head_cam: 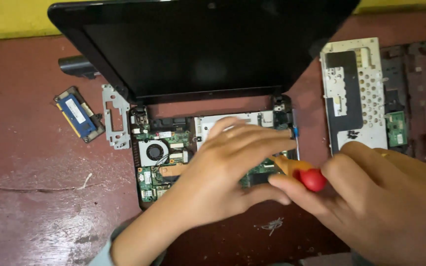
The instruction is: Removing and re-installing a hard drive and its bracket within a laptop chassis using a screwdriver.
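Now right hand [395, 197] fingers grip a red-capped screwdriver [305, 175] — left hand [228, 167] fingers spread flat on the opened laptop [163, 157].

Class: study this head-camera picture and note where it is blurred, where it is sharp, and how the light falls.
Head view: both hands, left and right, and the screwdriver look soft; the memory module is crisp; lighting is dim and even, the screen glare-free.

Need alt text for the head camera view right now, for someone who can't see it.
Two bare hands work over an opened laptop with its circuit board and fan exposed: the right hand holds a red-and-yellow screwdriver, and the left hand steadies it. A memory module lies left on the reddish table.
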